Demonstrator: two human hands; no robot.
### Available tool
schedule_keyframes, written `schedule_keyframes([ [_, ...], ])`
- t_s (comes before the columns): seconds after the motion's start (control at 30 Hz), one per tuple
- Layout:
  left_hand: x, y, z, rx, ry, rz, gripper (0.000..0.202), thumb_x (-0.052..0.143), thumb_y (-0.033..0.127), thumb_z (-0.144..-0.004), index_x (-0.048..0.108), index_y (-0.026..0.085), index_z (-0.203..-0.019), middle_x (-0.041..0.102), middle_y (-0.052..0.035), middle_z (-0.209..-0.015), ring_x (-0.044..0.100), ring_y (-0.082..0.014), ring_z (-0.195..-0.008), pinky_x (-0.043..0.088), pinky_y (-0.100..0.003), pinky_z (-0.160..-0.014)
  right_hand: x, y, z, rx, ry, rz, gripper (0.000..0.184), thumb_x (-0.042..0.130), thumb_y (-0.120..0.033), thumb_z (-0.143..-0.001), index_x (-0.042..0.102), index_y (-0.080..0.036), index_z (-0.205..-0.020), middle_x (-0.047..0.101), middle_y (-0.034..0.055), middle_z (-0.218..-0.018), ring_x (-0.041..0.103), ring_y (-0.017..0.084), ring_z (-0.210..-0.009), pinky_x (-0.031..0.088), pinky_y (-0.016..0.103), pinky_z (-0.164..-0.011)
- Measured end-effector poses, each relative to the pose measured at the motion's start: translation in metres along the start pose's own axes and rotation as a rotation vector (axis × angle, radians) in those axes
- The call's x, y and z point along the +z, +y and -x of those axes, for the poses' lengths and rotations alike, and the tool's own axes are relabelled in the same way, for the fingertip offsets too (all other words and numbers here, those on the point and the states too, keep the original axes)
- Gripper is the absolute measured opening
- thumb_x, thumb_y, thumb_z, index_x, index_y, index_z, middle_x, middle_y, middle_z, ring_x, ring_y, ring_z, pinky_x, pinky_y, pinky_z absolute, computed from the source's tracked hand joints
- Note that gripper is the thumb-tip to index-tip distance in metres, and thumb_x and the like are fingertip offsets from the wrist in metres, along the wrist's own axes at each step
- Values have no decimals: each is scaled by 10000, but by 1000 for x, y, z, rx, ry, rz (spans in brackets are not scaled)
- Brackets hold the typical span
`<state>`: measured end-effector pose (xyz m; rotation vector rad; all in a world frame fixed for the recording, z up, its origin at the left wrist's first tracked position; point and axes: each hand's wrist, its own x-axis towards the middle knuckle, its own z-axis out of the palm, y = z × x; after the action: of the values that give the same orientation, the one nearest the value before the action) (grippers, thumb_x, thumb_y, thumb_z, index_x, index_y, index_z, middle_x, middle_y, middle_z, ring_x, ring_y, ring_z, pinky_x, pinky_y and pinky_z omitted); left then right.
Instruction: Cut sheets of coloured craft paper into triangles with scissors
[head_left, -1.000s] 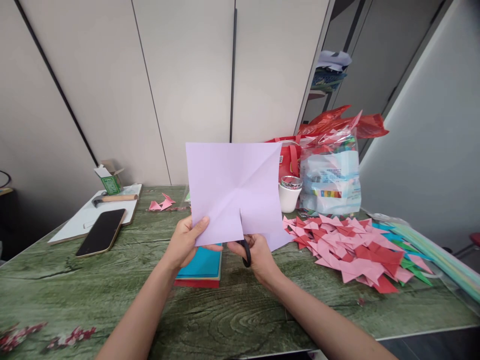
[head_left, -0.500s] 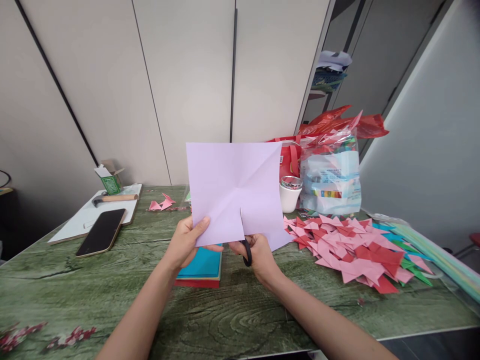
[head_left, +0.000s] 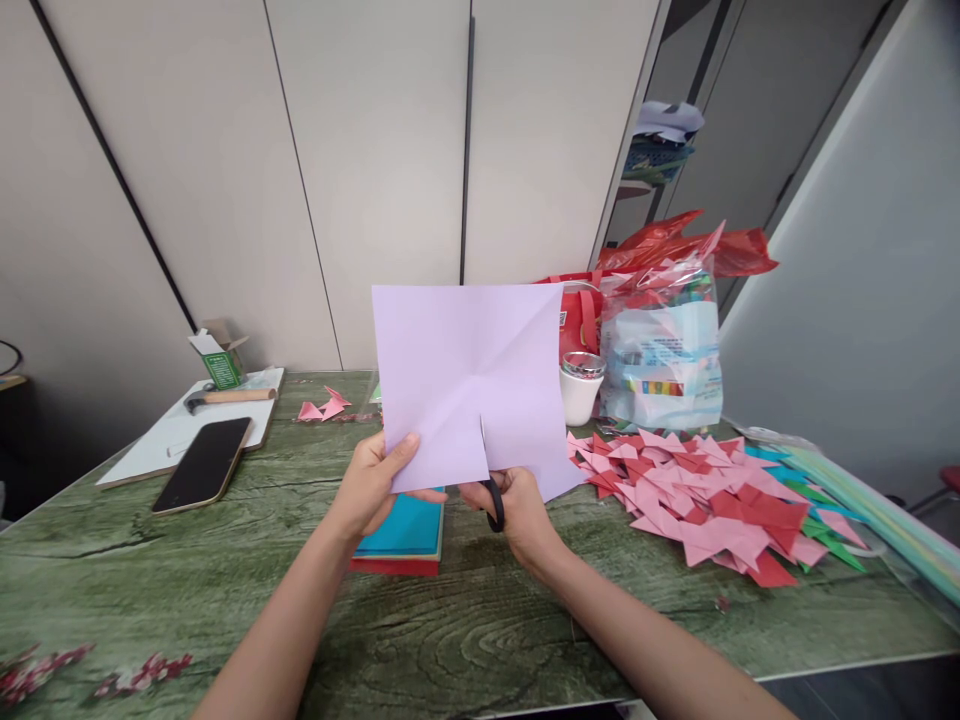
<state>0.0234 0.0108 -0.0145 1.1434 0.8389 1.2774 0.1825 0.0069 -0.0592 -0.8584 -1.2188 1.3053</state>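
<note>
A lilac sheet of paper (head_left: 465, 350) with diagonal creases is held up in front of me. My left hand (head_left: 379, 480) pinches its lower left edge, thumb on the near face. In my right hand (head_left: 514, 505) is a pair of scissors with black handles (head_left: 495, 508). Their thin blade shows in a cut that runs up from the sheet's lower edge; the rest of the scissors is hidden by paper and fingers. Under the hands lies a stack of coloured paper (head_left: 401, 530), blue on top and red at the bottom.
Folded pink and red paper pieces (head_left: 697, 490) are heaped at right, beside long pastel strips (head_left: 885, 520). Behind stand a white cup (head_left: 580, 390) and a filled plastic bag (head_left: 664, 360). At left are a phone (head_left: 202, 465), a hammer (head_left: 232, 397) and a small green box (head_left: 221, 367).
Almost nothing differs. Both hands, the sheet and the scissors keep their places, with the blade in the cut showing very slightly differently.
</note>
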Motion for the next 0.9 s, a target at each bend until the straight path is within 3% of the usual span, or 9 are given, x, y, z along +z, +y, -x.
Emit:
schedule_keyframes([
  [0.37, 0, 0, 0, -6, 7, -6, 346, 650, 296, -687, 620, 105, -973, 688, -83, -815, 639, -194, -597, 574, -338, -458, 1, -3, 1, -17, 27, 36, 313, 702, -401, -546, 524, -144, -564, 476, -17, -476, 389, 97, -463, 333, 221, -441],
  [0.73, 1, 1, 0, -13, 9, -8, 337, 646, 289, -691, 617, 101, -970, 688, -80, -804, 628, -175, -555, 570, -333, -451, 2, -5, 1, 0, 25, 69, 335, 690, -398, -570, 494, -148, -462, 462, -23, -412, 370, 81, -398, 319, 219, -415],
  [0.9, 1, 1, -1, 2, 42, 8, 336, 669, 303, -661, 630, 104, -929, 687, -77, -791, 636, -194, -594, 568, -329, -450, 0, 0, 0, 11, -76, 33, 308, 710, -401, -558, 550, -138, -577, 513, -21, -494, 442, 95, -465, 367, 217, -470],
])
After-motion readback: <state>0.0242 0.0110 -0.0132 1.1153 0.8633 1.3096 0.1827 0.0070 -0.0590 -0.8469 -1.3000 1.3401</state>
